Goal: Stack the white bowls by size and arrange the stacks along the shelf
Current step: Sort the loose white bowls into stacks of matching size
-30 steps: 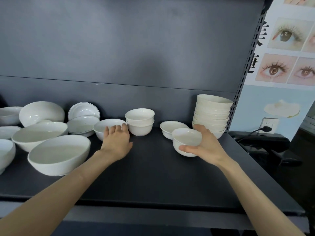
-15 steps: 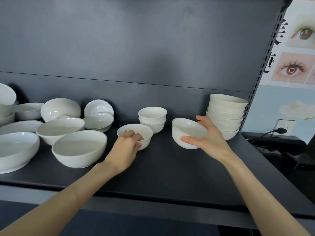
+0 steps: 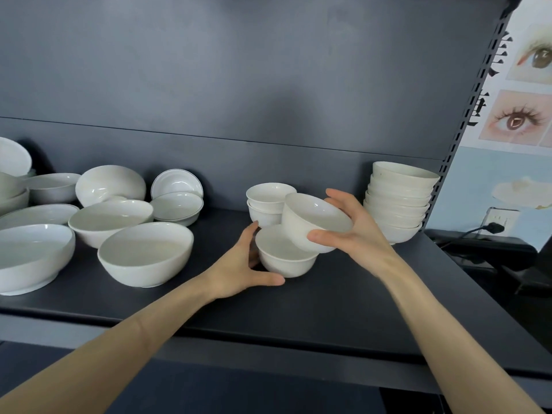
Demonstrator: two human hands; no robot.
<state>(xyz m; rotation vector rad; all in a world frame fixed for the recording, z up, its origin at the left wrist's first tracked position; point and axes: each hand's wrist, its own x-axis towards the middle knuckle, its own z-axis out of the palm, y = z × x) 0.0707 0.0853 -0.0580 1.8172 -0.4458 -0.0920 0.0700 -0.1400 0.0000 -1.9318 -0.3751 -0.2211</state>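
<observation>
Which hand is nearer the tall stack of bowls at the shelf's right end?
Right. The right hand, holding a tilted bowl, is just left of the tall stack; the left hand is farther left, gripping a second bowl on the shelf.

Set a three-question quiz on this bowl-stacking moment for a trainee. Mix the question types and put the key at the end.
1. True or false: the right hand holds a small bowl tilted over the lower bowl, which the left hand grips.
2. The short stack behind the hands holds: A) one bowl, B) two bowls, C) five bowls.
3. Fill in: the tall stack stands at the ____ end of the shelf.

Key: 1 true; 2 B; 3 right.
</observation>
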